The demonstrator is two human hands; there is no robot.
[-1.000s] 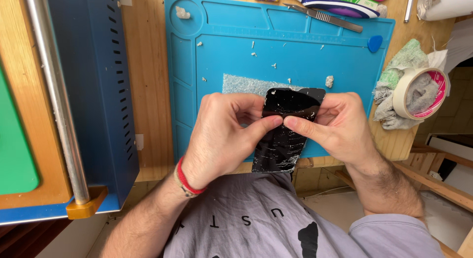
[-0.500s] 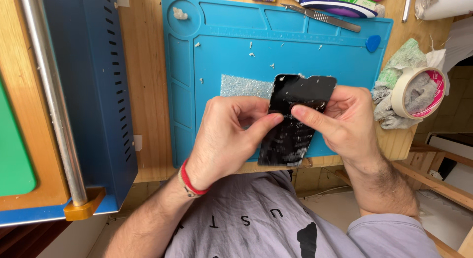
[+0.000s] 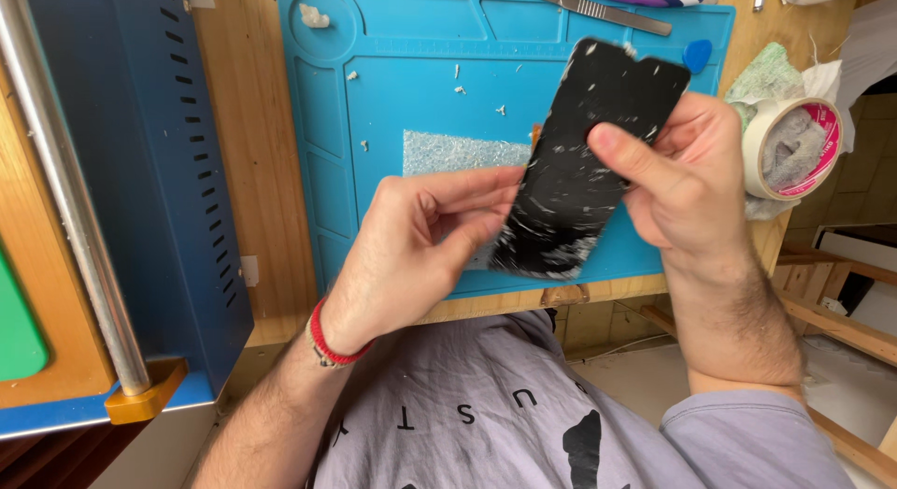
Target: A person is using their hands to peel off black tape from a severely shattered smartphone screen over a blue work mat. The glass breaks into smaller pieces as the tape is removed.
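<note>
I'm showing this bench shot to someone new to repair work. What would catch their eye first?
Most likely the black phone screen panel, covered in whitish scuffs and residue, held tilted above the blue work mat at the picture's centre. The right hand grips its upper part with the thumb across the face, while the left hand, with a red wristband, pinches its lower left edge. A roll of tape sits at the right.

Bright, even light; soft shadows; edges perhaps slightly distorted.
</note>
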